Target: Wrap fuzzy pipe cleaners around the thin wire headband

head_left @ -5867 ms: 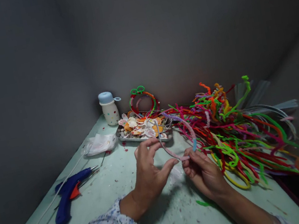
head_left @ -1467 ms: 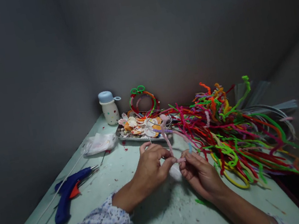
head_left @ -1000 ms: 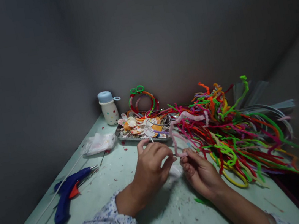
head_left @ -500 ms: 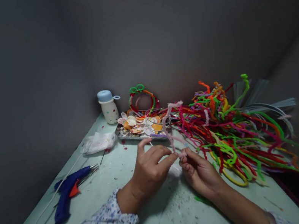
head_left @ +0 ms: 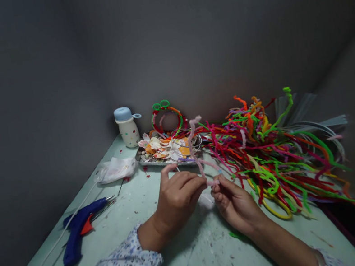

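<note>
A fuzzy pink pipe cleaner (head_left: 193, 148) rises bent from between my fingertips, its tip leaning right. My left hand (head_left: 180, 196) pinches it near its lower bend with thumb and forefinger. Close by on the right, my right hand (head_left: 234, 205) grips the short lower end between thumb and fingers. Another pale pink strand curves behind the fingertips; I cannot tell whether it belongs to the same piece. A small clear or whitish item (head_left: 206, 201) lies on the table behind my hands, partly hidden.
A blue glue gun (head_left: 78, 233) with an orange trigger lies left, its cord running forward. Behind stand a plastic packet (head_left: 117, 169), a white bottle (head_left: 128, 132), a metal tray (head_left: 169, 162) of cutouts and a decorated hoop (head_left: 154, 121). Colourful pipe cleaners (head_left: 263, 154) heap up on the right.
The upright part of the pink pipe cleaner has swung slightly left, and its top now looks less bent over. My left fingers have shifted a little left; the right hand has barely moved.
</note>
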Available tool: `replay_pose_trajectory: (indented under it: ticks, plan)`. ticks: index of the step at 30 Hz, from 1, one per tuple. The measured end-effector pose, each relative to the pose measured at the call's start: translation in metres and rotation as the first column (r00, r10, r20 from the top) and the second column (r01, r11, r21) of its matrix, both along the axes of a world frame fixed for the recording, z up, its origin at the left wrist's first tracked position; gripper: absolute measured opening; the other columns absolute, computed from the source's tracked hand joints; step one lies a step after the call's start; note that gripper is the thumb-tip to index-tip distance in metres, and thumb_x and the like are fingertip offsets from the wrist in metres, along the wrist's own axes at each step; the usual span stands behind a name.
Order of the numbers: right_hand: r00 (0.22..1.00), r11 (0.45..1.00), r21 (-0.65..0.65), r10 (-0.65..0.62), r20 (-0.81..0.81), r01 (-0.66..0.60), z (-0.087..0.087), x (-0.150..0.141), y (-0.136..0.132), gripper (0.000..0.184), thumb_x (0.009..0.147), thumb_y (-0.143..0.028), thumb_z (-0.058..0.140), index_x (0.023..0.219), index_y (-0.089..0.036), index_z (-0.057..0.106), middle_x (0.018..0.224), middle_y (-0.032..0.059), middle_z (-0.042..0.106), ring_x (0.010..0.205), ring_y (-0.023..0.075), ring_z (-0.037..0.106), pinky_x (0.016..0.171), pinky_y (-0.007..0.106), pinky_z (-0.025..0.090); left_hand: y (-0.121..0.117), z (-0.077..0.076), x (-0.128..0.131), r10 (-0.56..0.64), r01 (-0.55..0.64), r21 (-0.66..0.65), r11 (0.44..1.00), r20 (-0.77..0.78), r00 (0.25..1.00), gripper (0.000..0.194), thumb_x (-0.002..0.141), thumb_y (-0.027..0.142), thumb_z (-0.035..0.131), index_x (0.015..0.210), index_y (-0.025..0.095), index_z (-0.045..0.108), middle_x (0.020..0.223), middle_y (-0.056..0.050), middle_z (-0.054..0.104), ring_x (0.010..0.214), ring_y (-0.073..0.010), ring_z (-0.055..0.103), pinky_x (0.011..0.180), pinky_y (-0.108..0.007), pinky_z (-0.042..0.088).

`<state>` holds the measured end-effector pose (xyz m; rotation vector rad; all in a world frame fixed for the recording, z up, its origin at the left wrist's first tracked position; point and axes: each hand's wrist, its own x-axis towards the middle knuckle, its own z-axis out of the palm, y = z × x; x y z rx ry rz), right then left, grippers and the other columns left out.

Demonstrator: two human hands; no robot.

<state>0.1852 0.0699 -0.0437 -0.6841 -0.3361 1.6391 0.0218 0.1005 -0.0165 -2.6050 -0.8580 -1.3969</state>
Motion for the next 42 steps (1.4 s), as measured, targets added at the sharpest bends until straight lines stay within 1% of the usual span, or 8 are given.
replay_pose_trajectory:
  ticks: [5, 10, 14, 22, 27, 31, 34, 42]
  plan:
    - [0.998, 0.998, 0.054, -0.029, 0.058, 0.026, 0.0, -0.001, -0.0004, 0.02, 0.065, -0.024, 0.08, 0.072, -0.015, 0.064, 0.06, -0.0013, 0.065, 0.048, 0.0061, 0.057, 0.045, 0.012, 0.048, 0.0002, -0.0002, 0.0011, -0.014, 0.015, -0.029, 0.999, 0.037, 0.999, 0.007, 0.085, 0.021, 0.061, 0.091, 0.022, 0.064, 0.086, 0.001, 0.073, 0.079, -0.0129, 0.066, 0.097, -0.041, 0.032]
    - [0.992, 0.996, 0.091, -0.015, 0.126, 0.004, -0.0026, -0.0002, -0.0006, 0.019, 0.071, -0.027, 0.076, 0.074, -0.015, 0.063, 0.062, 0.0, 0.065, 0.049, 0.007, 0.058, 0.044, 0.012, 0.045, 0.0002, 0.0014, 0.0016, -0.016, 0.019, -0.062, 0.998, 0.047, 0.999, 0.006, 0.085, 0.022, 0.061, 0.089, 0.022, 0.065, 0.085, 0.0, 0.074, 0.078, -0.0136, 0.067, 0.096, -0.04, 0.034]
    - [0.985, 0.992, 0.124, -0.016, 0.173, -0.006, -0.0034, 0.0011, -0.0016, 0.021, 0.07, -0.03, 0.076, 0.073, -0.015, 0.062, 0.063, 0.0, 0.064, 0.051, 0.008, 0.058, 0.044, 0.014, 0.045, 0.0003, 0.002, 0.0017, -0.022, 0.026, -0.083, 0.996, 0.052, 0.998, 0.005, 0.085, 0.022, 0.061, 0.088, 0.022, 0.065, 0.084, 0.0, 0.074, 0.078, -0.014, 0.068, 0.094, -0.04, 0.035]
    - [0.976, 0.993, 0.116, -0.015, 0.216, -0.011, -0.0021, 0.0012, -0.0028, 0.022, 0.071, -0.031, 0.076, 0.072, -0.014, 0.062, 0.062, 0.0009, 0.065, 0.049, 0.008, 0.058, 0.044, 0.014, 0.046, 0.0031, -0.0015, 0.0013, -0.027, 0.029, -0.099, 0.995, 0.022, 0.999, 0.006, 0.085, 0.024, 0.061, 0.089, 0.022, 0.066, 0.082, 0.002, 0.074, 0.075, -0.0131, 0.067, 0.092, -0.04, 0.035]
    - [0.986, 0.991, 0.136, -0.032, 0.164, 0.01, -0.0035, 0.0004, -0.0016, 0.019, 0.072, -0.028, 0.075, 0.072, -0.015, 0.062, 0.062, 0.0, 0.065, 0.049, 0.0075, 0.058, 0.044, 0.013, 0.046, 0.0022, -0.0015, -0.0004, -0.032, 0.032, -0.035, 0.999, -0.012, 0.999, 0.008, 0.086, 0.023, 0.06, 0.091, 0.024, 0.066, 0.083, 0.002, 0.074, 0.076, -0.0123, 0.067, 0.092, -0.04, 0.034]
    - [0.992, 0.993, 0.117, -0.03, 0.122, 0.016, -0.0049, 0.0007, -0.0012, 0.018, 0.072, -0.027, 0.075, 0.073, -0.015, 0.062, 0.061, -0.0007, 0.065, 0.048, 0.0069, 0.058, 0.043, 0.013, 0.045, 0.0009, -0.0018, -0.001, 0.004, -0.003, 0.022, 1.0, -0.052, 0.999, 0.011, 0.087, 0.02, 0.058, 0.093, 0.024, 0.066, 0.086, 0.001, 0.072, 0.078, -0.013, 0.065, 0.092, -0.04, 0.033]
    - [0.993, 0.992, 0.128, -0.03, 0.118, 0.015, -0.0056, 0.0013, -0.0007, 0.017, 0.073, -0.027, 0.075, 0.073, -0.015, 0.062, 0.062, -0.0005, 0.065, 0.05, 0.0071, 0.058, 0.044, 0.013, 0.046, 0.0008, -0.0028, -0.0004, 0.01, -0.007, 0.052, 0.999, -0.058, 0.998, 0.012, 0.087, 0.018, 0.058, 0.094, 0.023, 0.065, 0.086, 0.0, 0.072, 0.079, -0.0134, 0.065, 0.091, -0.04, 0.034]
    - [0.991, 0.988, 0.154, -0.016, 0.133, -0.005, -0.0058, 0.0017, -0.0016, 0.015, 0.077, -0.027, 0.071, 0.073, -0.015, 0.061, 0.062, 0.0, 0.064, 0.05, 0.007, 0.058, 0.044, 0.013, 0.045, -0.0005, -0.0053, 0.002, 0.006, -0.002, 0.067, 0.998, -0.065, 0.998, 0.01, 0.088, 0.018, 0.054, 0.091, 0.019, 0.063, 0.085, -0.001, 0.07, 0.078, -0.0132, 0.063, 0.09, -0.038, 0.034]
